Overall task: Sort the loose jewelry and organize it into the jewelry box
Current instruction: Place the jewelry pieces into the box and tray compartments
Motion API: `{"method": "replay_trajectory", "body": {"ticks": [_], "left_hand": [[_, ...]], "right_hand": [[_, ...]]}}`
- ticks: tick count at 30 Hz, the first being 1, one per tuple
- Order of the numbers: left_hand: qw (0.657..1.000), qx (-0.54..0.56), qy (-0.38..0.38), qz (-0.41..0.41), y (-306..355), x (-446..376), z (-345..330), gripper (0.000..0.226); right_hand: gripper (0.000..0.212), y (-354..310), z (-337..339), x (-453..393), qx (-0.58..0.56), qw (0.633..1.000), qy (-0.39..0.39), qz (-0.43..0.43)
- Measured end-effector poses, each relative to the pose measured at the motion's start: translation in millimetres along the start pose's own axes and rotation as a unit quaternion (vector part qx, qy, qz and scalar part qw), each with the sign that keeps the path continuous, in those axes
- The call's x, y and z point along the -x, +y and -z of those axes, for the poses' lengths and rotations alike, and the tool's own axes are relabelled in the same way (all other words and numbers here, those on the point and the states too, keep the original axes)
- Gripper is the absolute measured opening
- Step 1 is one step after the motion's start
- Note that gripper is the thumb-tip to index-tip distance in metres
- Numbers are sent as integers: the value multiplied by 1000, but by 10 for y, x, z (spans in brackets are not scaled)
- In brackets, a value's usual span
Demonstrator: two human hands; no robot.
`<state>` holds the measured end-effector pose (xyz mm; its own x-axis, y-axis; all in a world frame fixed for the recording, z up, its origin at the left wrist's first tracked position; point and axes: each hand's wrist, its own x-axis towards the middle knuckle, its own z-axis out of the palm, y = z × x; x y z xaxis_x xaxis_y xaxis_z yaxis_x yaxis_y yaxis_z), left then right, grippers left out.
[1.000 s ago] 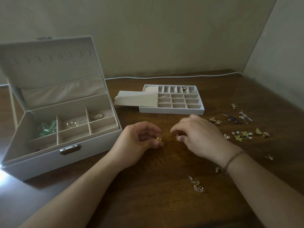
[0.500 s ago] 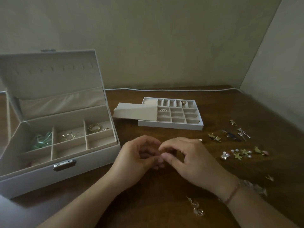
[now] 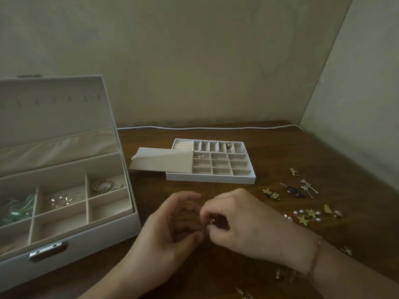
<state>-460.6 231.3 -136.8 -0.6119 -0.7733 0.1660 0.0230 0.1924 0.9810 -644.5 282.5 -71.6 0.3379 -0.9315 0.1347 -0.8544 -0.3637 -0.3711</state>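
A white jewelry box stands open at the left; its compartments hold a gold ring, gold earrings and a green piece. A white divider tray lies behind my hands, partly covered by a beige flap, with small pieces in two cells. My left hand and my right hand meet at the table's middle, fingertips touching. My right fingers pinch a small gold earring. What my left fingers hold is hidden. Loose jewelry lies scattered at the right.
A white cable runs along the back edge of the dark wooden table. Walls close in behind and on the right. More small gold pieces lie near my right wrist, which wears a thin bracelet.
My two hands have come together from a small gap, fingertips now touching. The view has tilted upward, so the box, tray and jewelry sit lower in the picture.
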Motion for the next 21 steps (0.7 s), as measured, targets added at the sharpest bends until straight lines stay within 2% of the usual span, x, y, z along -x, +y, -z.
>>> {"method": "replay_trajectory", "body": {"ticks": [3, 7, 11, 14, 17, 21], "left_hand": [[1000, -14, -28, -2, 5, -9, -8, 58], [987, -149, -52, -13, 47, -53, 14, 46], [968, -229, -100, -27, 57, -137, 47, 30], [959, -256, -117, -21, 34, -205, 74, 25], [957, -260, -129, -16, 16, -241, 87, 34], [959, -250, -132, -21, 11, -257, 100, 24]], "right_hand": [[12, 188, 228, -159, 15, 1000, 7, -18], [13, 974, 586, -535, 25, 985, 91, -144], [10, 1611, 666, -824, 36, 967, 114, -223], [3, 1729, 625, -1021, 21, 971, 116, -208], [7, 1715, 534, -1216, 7, 980, 92, -174], [9, 1696, 435, -1358, 41, 987, 57, -141]]}}
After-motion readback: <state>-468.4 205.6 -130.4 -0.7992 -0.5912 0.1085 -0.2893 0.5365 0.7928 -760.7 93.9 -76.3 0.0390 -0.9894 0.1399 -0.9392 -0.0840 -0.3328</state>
